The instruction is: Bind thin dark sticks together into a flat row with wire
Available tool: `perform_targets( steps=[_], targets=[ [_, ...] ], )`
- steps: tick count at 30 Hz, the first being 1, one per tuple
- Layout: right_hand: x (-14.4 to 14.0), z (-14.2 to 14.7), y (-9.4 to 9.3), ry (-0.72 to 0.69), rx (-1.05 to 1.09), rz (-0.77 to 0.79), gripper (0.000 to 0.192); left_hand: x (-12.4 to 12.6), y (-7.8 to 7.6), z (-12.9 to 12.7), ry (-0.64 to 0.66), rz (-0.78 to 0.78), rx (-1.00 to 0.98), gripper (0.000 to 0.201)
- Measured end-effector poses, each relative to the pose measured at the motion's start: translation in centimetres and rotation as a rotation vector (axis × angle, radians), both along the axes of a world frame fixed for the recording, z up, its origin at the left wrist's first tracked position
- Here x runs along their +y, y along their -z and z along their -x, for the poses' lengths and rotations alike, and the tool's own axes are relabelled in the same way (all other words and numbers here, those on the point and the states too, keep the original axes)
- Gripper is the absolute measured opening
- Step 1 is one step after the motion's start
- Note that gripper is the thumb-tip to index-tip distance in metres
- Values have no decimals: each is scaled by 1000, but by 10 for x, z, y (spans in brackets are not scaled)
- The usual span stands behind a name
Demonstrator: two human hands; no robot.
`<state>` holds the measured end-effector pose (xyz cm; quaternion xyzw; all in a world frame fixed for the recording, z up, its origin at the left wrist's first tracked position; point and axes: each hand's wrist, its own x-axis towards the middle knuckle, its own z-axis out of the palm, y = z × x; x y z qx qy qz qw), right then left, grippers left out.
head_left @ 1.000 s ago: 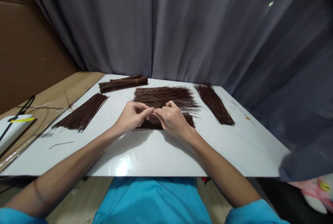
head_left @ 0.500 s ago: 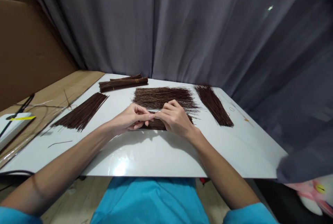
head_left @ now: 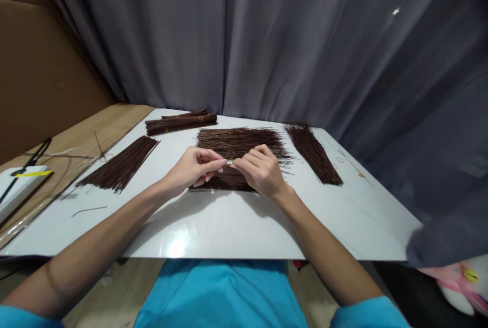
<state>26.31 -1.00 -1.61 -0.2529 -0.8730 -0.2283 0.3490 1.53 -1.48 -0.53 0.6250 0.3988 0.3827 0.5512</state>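
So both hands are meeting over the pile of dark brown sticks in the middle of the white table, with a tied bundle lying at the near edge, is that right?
Not quite: the tied bundle lies at the far edge of the white table, by the curtain, as the head view shows. The left hand and right hand do meet over the middle pile of dark brown sticks.

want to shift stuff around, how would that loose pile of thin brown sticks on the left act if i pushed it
The loose pile of sticks has no tie visible, so it would probably fan out and scatter. The sticks look thin and straight, so likely light, stiff, perhaps brittle. On the glossy table they may slide or roll.

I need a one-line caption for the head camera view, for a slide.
Both hands, left hand and right hand, meet fingertip to fingertip over brown sticks on a white table.
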Motion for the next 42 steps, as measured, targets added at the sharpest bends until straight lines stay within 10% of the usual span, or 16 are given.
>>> perform_targets(
  steps=[34, 42],
  targets=[
    [-10, 18, 16, -37, 59, 281, 18, -1, 24, -4, -30, -628, 805, 16],
    [-13, 17, 13, -32, 144, 308, 16, -4, 16, -9, -53, -525, 529, 30]
  ],
)
